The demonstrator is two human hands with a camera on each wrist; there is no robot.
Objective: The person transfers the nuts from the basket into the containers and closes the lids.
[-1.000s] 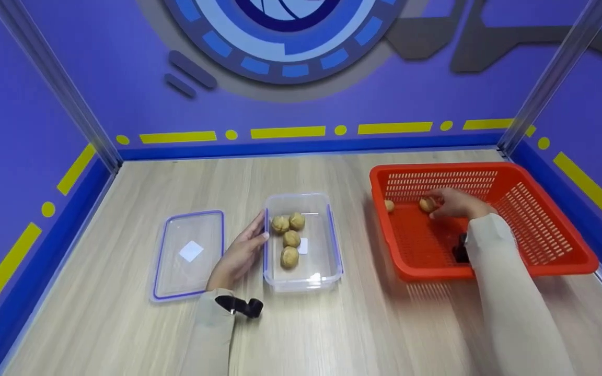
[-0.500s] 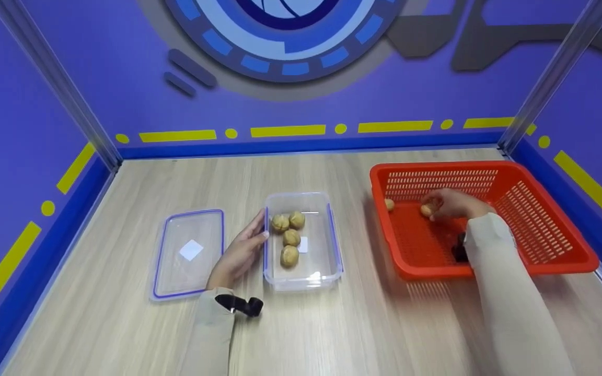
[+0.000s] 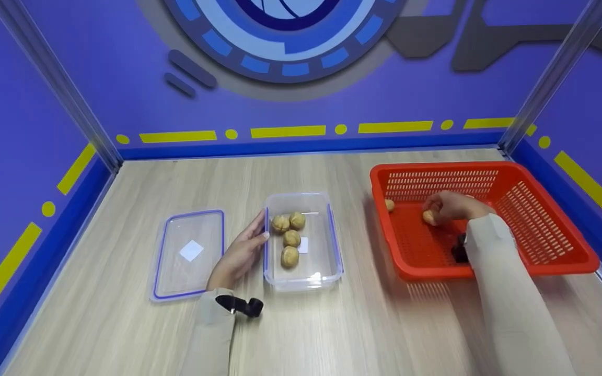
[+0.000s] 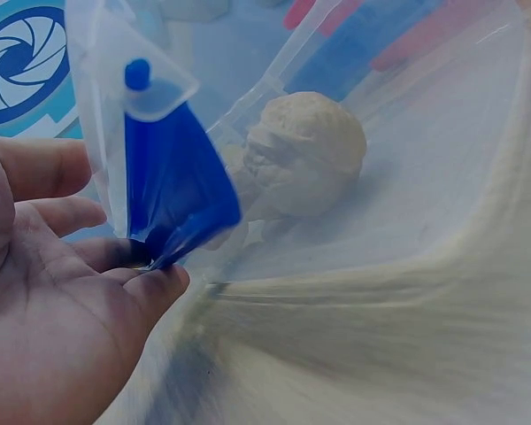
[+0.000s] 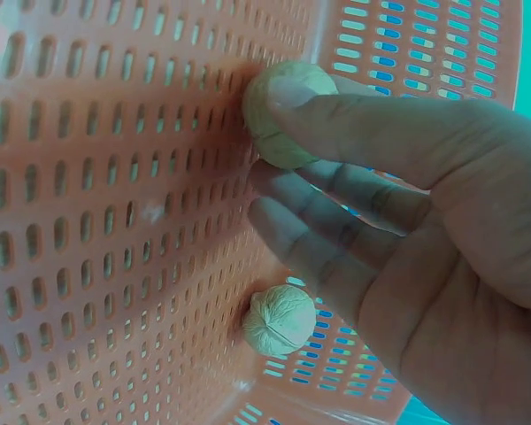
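Pale wood-grain table under the red basket; blue-purple printed panels behind it. Inside basket, low down: right hand, thumb and fingertips pinching a walnut. Second walnut by basket's left wall. Left of basket: clear container, four walnuts in it; left hand touches its side away from basket, fingers loosely extended. Right forearm slants over basket's near rim, hand turned leftward.

Walnut partly hidden by right fingers, wall emblem cropped
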